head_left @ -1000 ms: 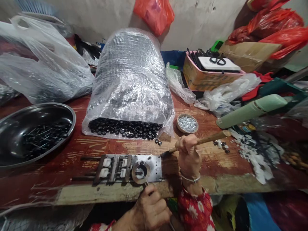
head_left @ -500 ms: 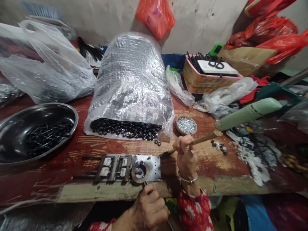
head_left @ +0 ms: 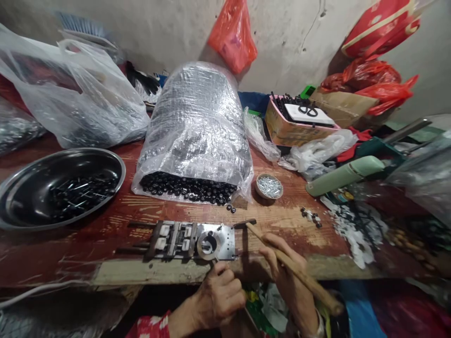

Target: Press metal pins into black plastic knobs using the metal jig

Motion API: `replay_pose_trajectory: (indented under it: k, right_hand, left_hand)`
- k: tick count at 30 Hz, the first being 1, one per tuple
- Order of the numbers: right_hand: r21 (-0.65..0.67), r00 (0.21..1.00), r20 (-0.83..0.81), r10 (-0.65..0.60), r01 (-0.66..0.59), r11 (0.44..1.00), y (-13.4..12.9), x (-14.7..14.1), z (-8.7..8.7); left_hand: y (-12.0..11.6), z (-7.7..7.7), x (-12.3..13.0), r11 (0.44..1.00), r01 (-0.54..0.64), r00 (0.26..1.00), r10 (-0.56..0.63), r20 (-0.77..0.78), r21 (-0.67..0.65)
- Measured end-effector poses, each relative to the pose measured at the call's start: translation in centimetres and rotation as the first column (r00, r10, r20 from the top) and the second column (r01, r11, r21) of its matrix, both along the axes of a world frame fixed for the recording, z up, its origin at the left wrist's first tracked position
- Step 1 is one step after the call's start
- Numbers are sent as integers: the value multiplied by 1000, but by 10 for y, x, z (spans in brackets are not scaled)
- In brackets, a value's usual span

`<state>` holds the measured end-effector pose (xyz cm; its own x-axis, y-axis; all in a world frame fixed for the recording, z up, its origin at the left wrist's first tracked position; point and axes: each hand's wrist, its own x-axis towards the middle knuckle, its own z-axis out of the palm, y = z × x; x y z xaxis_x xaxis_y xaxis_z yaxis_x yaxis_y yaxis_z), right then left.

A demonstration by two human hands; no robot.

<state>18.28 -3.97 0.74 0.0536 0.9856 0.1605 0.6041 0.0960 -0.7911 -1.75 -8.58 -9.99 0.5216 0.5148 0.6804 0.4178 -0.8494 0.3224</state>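
From my seat, the bench's pale front edge [head_left: 148,273] runs just below the metal plate [head_left: 228,237], leaving a narrow strip of wood there. Room opens on the plate's right, where worn boards [head_left: 282,216] stretch to the white scraps [head_left: 359,244]; behind, the bulky clear bag [head_left: 204,122] and the small bowl of pins [head_left: 269,195] bound it, and the steel basin [head_left: 122,171] rims the far left.

I see the left hand [head_left: 221,293] low, in front of the edge, fingers clenched round the thin rod of the metal ring [head_left: 207,256], which sits on the plate near its right half. The right hand [head_left: 296,287] reaches in at the edge with its fingers wrapped round the hammer [head_left: 294,268]; the handle slopes down toward me and the dark head is just beside the plate's right end. I can't tell whether the head touches the wood.

Against a half second ago, the right hand has dropped nearer me and the handle's butt has swung from upward to downward; ring and left hand hold their place.
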Motion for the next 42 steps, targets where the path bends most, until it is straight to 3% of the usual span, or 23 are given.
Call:
replay_pose_trajectory:
  k: [2, 5, 8, 11, 13, 15, 19, 22, 25, 28, 30, 35, 39, 42]
  right_hand:
    - [-143, 983, -168, 70, -94, 985, -16, 6, -4]
    - [-319, 872, -480, 97, -277, 906, -32, 12, -6]
    - [-451, 736, -670, -95, -302, 840, -39, 12, -7]
    - [-498, 669, -717, -194, -299, 814, -40, 11, -17]
    - [-491, 695, -698, -172, -290, 821, -41, 12, -26]
    - [-498, 778, -615, -130, -255, 829, -43, 15, -35]
    - [-391, 967, -256, -11, -93, 916, -47, 22, -47]
    - [-271, 1000, -30, 6, -14, 962, -48, 23, -46]
    - [-317, 990, -137, -26, -19, 948, -52, 18, -40]
    - [-483, 902, -427, -67, -165, 860, -58, 12, -31]
    - [-509, 866, -496, -64, -230, 829, -60, 9, -28]
    - [-334, 948, -314, 42, -151, 930, -55, 5, -32]
    - [-372, 943, -331, 33, -163, 914, -49, 4, -39]
    - [-309, 951, -298, 79, -175, 935, -44, 3, -43]
  left_hand:
    - [0, 0, 0, 1000, 14, 1000, -14, -2, 1]
    - [0, 0, -1, 1000, 7, 1000, -7, -11, 2]
    - [0, 0, 0, 1000, -9, 1000, 9, -16, 2]
    - [0, 0, 0, 1000, -13, 1000, 13, -20, 4]
    - [0, 1, -1, 1000, -16, 1000, 16, -25, 8]
    - [-1, 1, -1, 1000, -18, 999, 18, -33, 4]
    - [-1, 3, -3, 1000, -14, 999, 13, -44, -21]
    - [-2, 5, -4, 1000, -14, 999, 14, -39, -18]
    - [-1, 6, -4, 1000, -12, 999, 11, -48, -23]
    - [-1, 6, -5, 1000, -12, 999, 10, -53, -27]
    - [-1, 7, -4, 1000, -11, 999, 11, -46, -18]
    - [-1, 7, -4, 1000, -26, 999, 26, -30, 4]
    - [-1, 7, -3, 1000, -21, 999, 21, -27, 2]
    - [-1, 8, -3, 1000, -30, 999, 31, -12, 8]
